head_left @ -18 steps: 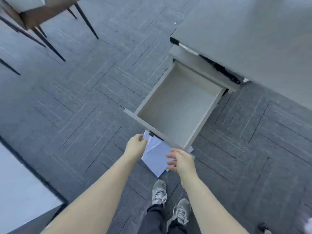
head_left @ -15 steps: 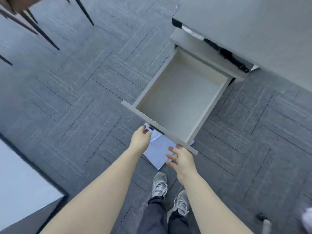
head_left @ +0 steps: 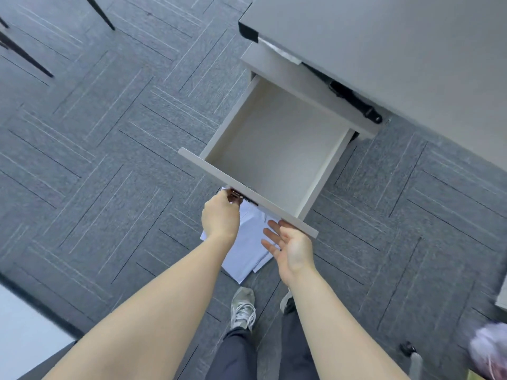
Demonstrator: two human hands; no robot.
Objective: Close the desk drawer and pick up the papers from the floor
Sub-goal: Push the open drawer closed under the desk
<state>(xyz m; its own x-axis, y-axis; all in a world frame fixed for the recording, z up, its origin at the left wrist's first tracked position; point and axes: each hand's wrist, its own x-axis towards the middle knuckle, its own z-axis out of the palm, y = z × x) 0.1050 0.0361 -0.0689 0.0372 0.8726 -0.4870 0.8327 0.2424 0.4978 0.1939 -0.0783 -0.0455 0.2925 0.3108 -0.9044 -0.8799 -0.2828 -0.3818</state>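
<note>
An empty grey drawer stands pulled far out of the cabinet under the desk. Its front panel faces me. My left hand reaches under that front panel, fingers curled at the dark handle; whether it grips the handle I cannot tell for sure. My right hand is open, palm turned left, fingertips touching the panel's lower right end. White papers lie on the carpet below the drawer front, partly hidden by both hands.
Grey patterned carpet covers the floor. My shoes stand just behind the papers. Dark chair legs are at the top left, a white surface at the bottom left, and a blurred pinkish object at the bottom right.
Both hands rose from the papers to the drawer front. The left hand let go of the sheet and curled at the handle; the right hand opened against the panel's edge.
</note>
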